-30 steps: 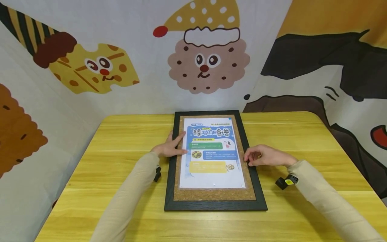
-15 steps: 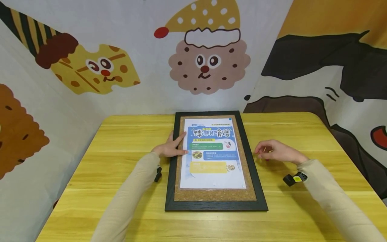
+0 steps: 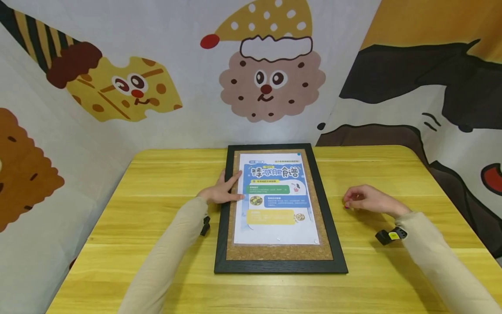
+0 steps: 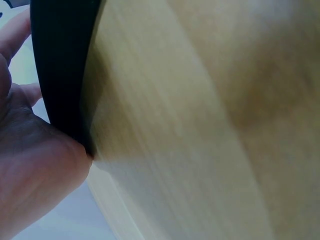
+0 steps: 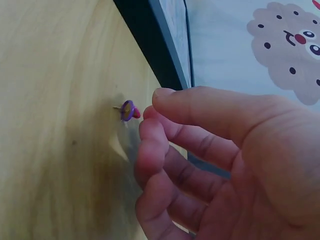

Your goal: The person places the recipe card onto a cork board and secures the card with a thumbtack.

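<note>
In the head view a cork board (image 3: 274, 253) in a black frame lies on the table with a printed poster (image 3: 282, 231) on it. My left hand (image 3: 219, 192) rests over the frame's left edge, thumb and index finger stretched onto the poster. To the right of the board is my right hand (image 3: 368, 200), fingers loosely bent. A push pin (image 5: 129, 111) with a purple rim and red end lies on the table right at the right fingertips (image 5: 150, 150); the right wrist view shows it just beyond the thumb and index finger.
The yellow wooden table (image 3: 157, 226) reaches back to a wall cloth (image 3: 188, 131) printed with cartoon food. A blue pin (image 3: 299, 154) sits at the poster's top right corner, a pale pin (image 3: 316, 241) at its bottom right.
My right hand has moved from the frame's right edge out over the table to the right, down to the push pin. My left hand and the board have stayed in place.
</note>
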Available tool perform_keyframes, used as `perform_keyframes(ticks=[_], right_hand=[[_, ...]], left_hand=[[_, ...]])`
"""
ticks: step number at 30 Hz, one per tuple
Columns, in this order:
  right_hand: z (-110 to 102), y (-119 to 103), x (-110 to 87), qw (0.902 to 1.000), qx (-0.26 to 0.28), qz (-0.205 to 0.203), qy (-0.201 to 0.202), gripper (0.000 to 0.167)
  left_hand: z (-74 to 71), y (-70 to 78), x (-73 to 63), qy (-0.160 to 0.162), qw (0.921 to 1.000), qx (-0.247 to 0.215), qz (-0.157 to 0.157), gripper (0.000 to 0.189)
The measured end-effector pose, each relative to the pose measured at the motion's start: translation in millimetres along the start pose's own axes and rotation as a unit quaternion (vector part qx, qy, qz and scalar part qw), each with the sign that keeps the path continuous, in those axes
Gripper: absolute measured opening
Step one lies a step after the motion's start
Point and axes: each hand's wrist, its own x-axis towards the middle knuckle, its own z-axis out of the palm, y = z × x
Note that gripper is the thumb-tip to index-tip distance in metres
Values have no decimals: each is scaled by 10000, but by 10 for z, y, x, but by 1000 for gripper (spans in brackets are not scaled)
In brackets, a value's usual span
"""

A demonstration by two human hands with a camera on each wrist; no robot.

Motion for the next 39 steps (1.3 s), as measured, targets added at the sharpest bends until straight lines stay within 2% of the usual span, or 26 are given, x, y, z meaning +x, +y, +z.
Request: perform_keyframes(ticks=[3, 13, 25, 39], right_hand=[[9, 6, -19, 9998, 17, 192, 30, 6], [62, 22, -20, 9990, 142, 394, 159, 5], [84, -15, -3, 9985, -246, 395, 274, 4], [117, 5, -3, 9979, -71, 419, 496, 10]], left_hand=[[-2, 4, -6, 7, 10000, -6, -17, 91], [7, -9, 11, 21, 10000, 49, -23, 90], [3, -24, 9, -14, 10000, 31, 29, 90], [6, -32, 12, -50, 9999, 68, 67, 90]])
